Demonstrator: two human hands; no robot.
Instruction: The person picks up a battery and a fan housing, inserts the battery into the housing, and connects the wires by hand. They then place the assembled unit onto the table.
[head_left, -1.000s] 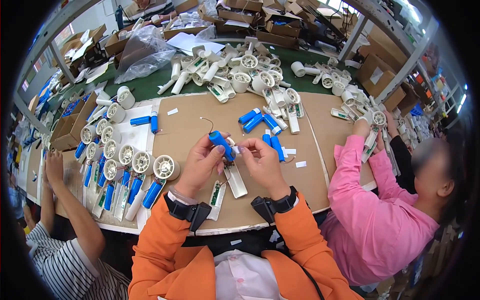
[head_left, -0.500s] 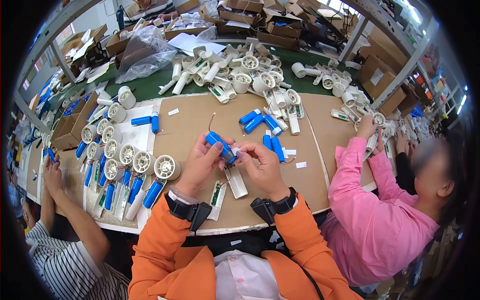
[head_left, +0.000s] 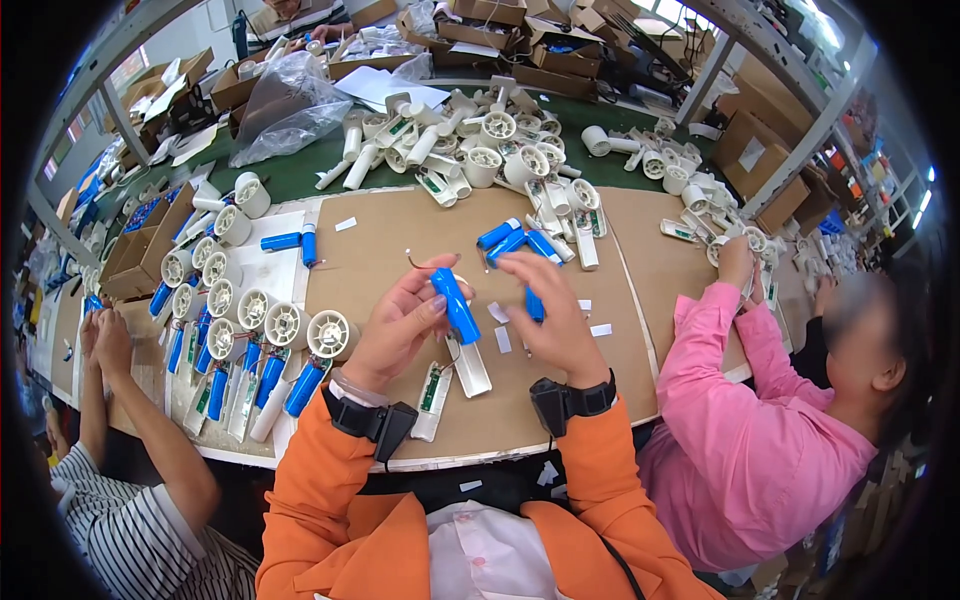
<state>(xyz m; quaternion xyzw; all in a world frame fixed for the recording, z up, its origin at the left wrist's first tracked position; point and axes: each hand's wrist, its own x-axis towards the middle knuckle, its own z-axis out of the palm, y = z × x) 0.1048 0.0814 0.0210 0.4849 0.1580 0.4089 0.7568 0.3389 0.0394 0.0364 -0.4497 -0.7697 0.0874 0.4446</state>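
In the head view, a worker in an orange jacket (head_left: 340, 485) holds a blue cylindrical battery (head_left: 458, 308) in the left hand (head_left: 405, 325), thumb and fingers closed around its upper part, while the right hand (head_left: 560, 320) stands apart from it. Half a second ago both hands were at the battery, the right pinching a white tab near its lower end; now that hand is off to the right, fingers loosely curled and well parted from the thumb. The change appears to leave the battery in the left hand's grip alone.

The battery is just above an open white handle shell (head_left: 474, 372), its lower end overlapping the shell in view; whether they touch cannot be told. A white slip (head_left: 498, 312) shows above and right of the shell, beside the right thumb; whether it is held is unclear. Loose blue batteries (head_left: 498, 234) lie farther beyond the shell, and a narrow casing with a green circuit board (head_left: 431, 405) lies to its left.
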